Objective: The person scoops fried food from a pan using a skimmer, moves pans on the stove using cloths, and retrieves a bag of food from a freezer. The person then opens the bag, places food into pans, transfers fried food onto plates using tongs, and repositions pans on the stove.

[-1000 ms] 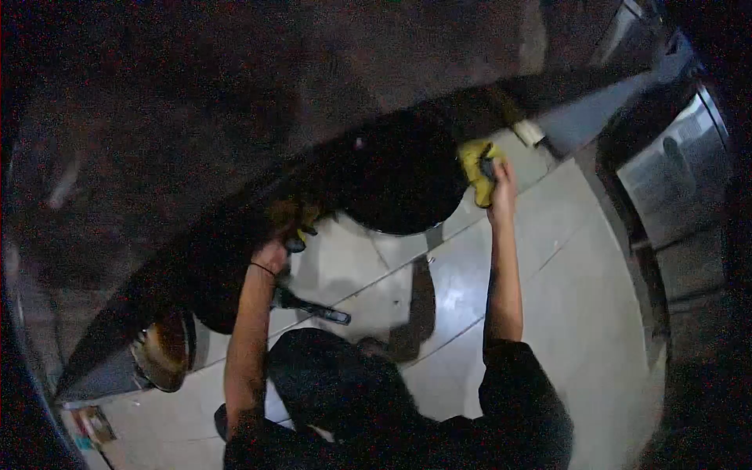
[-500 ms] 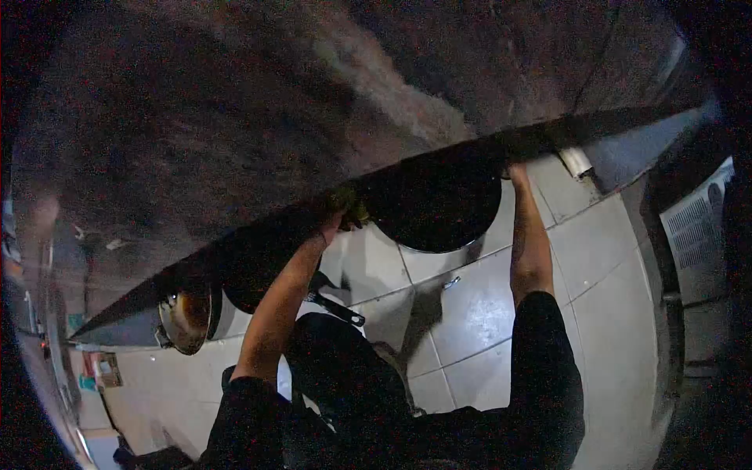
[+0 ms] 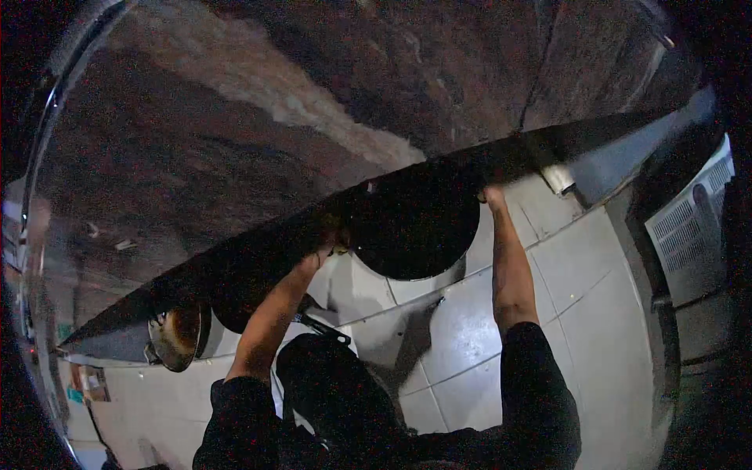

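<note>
A large round black vessel (image 3: 415, 227) sits half under the edge of the dark marbled counter (image 3: 258, 141). At its left side is my left hand (image 3: 325, 249), closed around something yellowish in deep shadow, probably the yellow cloth (image 3: 342, 249). My right hand (image 3: 493, 196) is closed at the vessel's right rim; its fingers wrap over the edge there and are partly hidden in the dark. Whether a cloth lies under the right hand cannot be made out.
A dark pan with a black handle (image 3: 323, 327) lies near my left forearm. Further left is a browned metal pan (image 3: 180, 337). A white cylinder (image 3: 558, 178) stands right of the vessel, and a vented panel (image 3: 685, 227) is at the far right. Pale tiles (image 3: 470, 321) cover the floor.
My right hand has gone from holding the yellow cloth beside the vessel to its right rim. My left hand has moved up and right to the vessel's left side. The view has shifted.
</note>
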The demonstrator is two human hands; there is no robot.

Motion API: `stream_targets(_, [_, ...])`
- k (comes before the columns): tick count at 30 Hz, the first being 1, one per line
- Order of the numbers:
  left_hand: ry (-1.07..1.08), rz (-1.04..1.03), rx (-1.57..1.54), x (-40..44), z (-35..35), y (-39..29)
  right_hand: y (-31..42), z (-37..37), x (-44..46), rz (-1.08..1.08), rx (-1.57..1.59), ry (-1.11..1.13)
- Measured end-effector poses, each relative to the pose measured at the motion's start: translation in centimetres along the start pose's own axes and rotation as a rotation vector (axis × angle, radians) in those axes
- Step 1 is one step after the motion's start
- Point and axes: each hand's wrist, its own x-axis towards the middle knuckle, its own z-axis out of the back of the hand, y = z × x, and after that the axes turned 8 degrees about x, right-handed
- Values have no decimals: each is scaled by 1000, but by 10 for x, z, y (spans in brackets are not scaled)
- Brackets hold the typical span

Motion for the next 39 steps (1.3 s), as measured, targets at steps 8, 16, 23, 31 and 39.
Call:
stream_targets(8, [9, 4, 61, 5, 21, 49, 44, 19, -32, -60, 206, -203])
stream_targets(16, [80, -82, 156, -62, 17, 3, 135, 110, -75, -521, 295, -195])
stream_targets(23, [86, -175, 46, -172, 20, -90, 208, 172, -128, -484, 424, -451])
stream_targets(31, [240, -89, -29, -210, 58, -163, 332, 189, -194, -694, 272, -571])
stream_targets(39, [393, -98, 23, -258, 101, -229, 460, 254, -220, -771, 160, -631])
